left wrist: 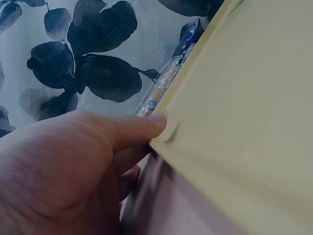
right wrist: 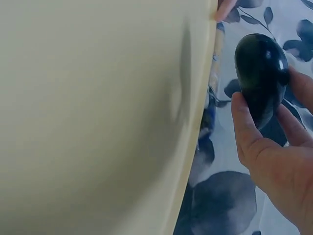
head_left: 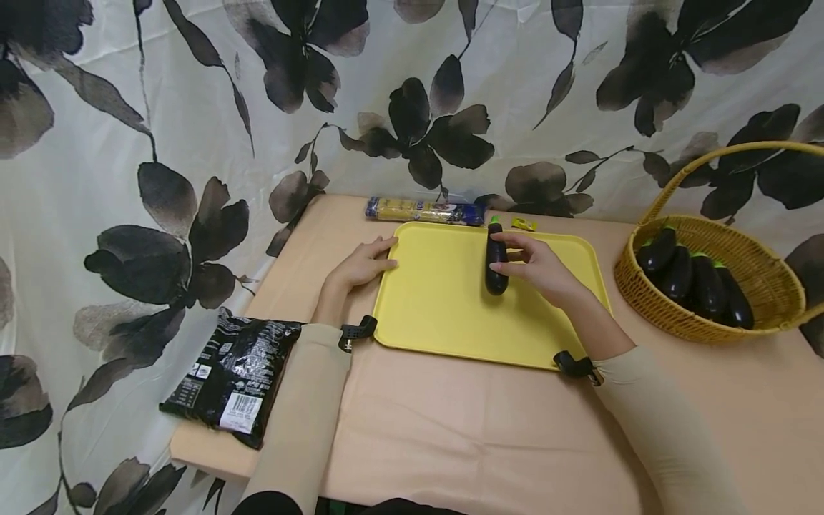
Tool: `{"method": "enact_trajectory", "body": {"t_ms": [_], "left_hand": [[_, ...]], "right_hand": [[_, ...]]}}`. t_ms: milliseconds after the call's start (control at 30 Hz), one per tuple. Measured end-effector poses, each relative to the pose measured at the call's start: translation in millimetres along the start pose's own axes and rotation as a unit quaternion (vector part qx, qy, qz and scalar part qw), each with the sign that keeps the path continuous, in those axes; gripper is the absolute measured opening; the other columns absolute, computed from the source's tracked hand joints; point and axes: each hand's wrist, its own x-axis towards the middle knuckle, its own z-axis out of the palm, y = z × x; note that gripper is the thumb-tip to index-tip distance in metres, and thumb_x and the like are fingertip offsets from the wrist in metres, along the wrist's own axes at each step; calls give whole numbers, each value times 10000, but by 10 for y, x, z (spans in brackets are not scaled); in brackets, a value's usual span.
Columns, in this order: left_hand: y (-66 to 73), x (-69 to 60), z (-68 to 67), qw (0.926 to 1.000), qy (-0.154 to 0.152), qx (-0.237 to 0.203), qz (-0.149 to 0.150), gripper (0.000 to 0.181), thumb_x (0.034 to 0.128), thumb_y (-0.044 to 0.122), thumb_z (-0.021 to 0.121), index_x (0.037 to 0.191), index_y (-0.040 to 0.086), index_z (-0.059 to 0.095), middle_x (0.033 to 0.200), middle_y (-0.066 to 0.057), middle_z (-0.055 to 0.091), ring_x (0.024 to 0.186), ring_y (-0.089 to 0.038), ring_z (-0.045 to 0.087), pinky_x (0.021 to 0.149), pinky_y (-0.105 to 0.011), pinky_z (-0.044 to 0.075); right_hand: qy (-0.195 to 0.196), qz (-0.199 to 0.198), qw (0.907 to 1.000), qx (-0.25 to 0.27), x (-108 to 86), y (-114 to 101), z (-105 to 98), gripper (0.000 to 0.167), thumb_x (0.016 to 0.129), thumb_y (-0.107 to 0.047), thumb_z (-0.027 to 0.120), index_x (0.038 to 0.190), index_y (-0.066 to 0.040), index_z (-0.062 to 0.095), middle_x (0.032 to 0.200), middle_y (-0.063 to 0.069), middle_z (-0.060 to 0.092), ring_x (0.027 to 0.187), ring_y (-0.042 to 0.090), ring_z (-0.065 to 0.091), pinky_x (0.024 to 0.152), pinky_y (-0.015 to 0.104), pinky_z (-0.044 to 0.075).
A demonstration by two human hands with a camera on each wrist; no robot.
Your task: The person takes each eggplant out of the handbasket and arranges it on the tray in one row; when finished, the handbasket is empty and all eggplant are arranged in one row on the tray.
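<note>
A dark purple eggplant (head_left: pixel 496 275) with a green stem end is held upright over the far part of a yellow tray (head_left: pixel 438 315). My right hand (head_left: pixel 543 270) grips it from the right, with thumb and fingers on opposite sides. In the right wrist view the eggplant (right wrist: pixel 260 73) shows its rounded, shiny end. My left hand (head_left: pixel 360 266) pinches the tray's far left corner. The left wrist view shows the thumb (left wrist: pixel 142 129) on top of the rim, with the other fingers partly hidden below the edge.
At the right stands a wicker basket (head_left: pixel 676 329) with a tall handle, holding several eggplants (head_left: pixel 708 286). Behind the tray lies a long blue and yellow packet (head_left: pixel 421 211), near a small yellow wrapper (head_left: pixel 523 224). A black plastic bag (head_left: pixel 238 372) lies beside my left forearm.
</note>
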Motion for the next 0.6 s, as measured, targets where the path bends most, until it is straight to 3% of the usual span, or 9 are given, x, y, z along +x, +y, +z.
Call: {"method": "enact_trajectory", "body": {"t_ms": [100, 367, 600], "left_hand": [[-1, 12, 10, 9999, 36, 82, -59, 637, 1073, 326, 586, 1648, 219, 332, 1750, -108, 148, 1639, -264, 24, 1335, -504, -79], [6, 19, 42, 9997, 128, 199, -77, 627, 1075, 322, 582, 1644, 218, 339, 1741, -105, 196, 1639, -247, 50, 1338, -473, -83], [25, -1, 57, 9997, 206, 41, -154, 620, 1073, 325, 586, 1639, 229, 351, 1747, -111, 160, 1639, -278, 17, 1336, -514, -65]], "right_hand": [[-94, 65, 9999, 41, 87, 2, 60, 625, 983, -121, 733, 1555, -125, 482, 1562, 181, 411, 1403, 393, 480, 946, 230, 536], [-232, 215, 9995, 50, 213, 43, 121, 640, 978, -135, 742, 1561, -130, 477, 1584, 171, 415, 1413, 377, 485, 1102, 416, 497], [-266, 245, 9993, -17, 254, 53, 153, 636, 976, -132, 745, 1555, -128, 482, 1577, 169, 426, 1400, 378, 499, 1082, 401, 511]]}}
